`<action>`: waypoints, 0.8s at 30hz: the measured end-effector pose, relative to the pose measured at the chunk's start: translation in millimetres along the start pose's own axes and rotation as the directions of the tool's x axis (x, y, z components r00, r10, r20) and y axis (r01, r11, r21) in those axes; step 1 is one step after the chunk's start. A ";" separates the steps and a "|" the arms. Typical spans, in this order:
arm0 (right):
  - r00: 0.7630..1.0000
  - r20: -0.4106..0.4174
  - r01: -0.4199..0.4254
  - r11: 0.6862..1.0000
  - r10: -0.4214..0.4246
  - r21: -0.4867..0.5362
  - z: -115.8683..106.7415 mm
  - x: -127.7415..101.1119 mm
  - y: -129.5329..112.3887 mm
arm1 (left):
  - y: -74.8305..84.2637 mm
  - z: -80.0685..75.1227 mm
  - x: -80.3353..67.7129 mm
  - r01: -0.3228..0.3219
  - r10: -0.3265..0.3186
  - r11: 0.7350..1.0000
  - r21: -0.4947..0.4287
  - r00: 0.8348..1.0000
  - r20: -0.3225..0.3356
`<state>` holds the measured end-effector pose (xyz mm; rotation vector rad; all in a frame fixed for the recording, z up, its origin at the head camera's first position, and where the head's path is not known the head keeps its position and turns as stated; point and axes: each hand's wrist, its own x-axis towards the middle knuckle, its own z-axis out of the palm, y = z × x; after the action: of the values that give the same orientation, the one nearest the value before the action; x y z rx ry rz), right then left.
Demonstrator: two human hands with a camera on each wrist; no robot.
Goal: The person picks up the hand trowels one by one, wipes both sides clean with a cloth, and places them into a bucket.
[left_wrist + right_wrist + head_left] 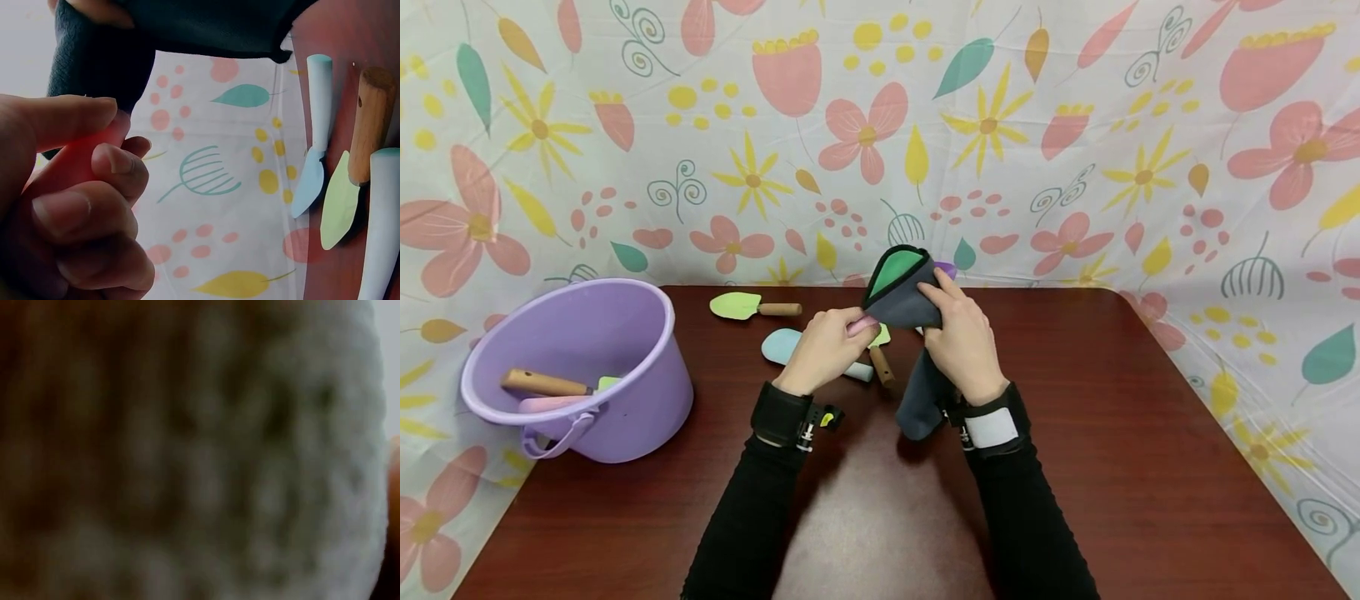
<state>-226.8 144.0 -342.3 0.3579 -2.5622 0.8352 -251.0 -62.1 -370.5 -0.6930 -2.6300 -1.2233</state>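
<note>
Dark grey pouch [904, 304] with green lining held above the table's [1105, 433] far middle, mouth open; right hand [964, 342] grips its side, left hand [826, 346] pinches a pink handle [862, 324] at the opening. Under the hands lie a blue trowel [782, 345] and a wooden-handled tool [882, 365]; green trowel [747, 306] just beyond. Purple bucket [625, 392] at left, holding tools.

A dark red-brown table [1112, 433] carries a purple bucket [625, 392] and scattered toy garden tools [752, 307].
</note>
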 end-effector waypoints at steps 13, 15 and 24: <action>0.992 -0.124 -0.017 0.994 0.031 0.111 -20.9 2.5 18.2 | 1.0 -6.2 -3.0 0.046 -0.045 0.997 -0.065 0.999 0.013; 0.989 -0.141 -0.028 0.993 0.043 0.110 -23.5 2.9 22.5 | 0.6 -7.4 -3.0 0.043 -0.042 0.997 -0.069 0.999 0.007; 0.976 -0.190 -0.070 0.984 0.102 0.166 -34.5 2.5 45.2 | -2.0 -16.9 -5.3 0.050 -0.053 0.994 -0.102 0.998 -0.026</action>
<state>-234.8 200.2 -338.4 0.1995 -2.3478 1.0544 -248.1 -77.7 -362.5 -0.6219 -2.5935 -1.3786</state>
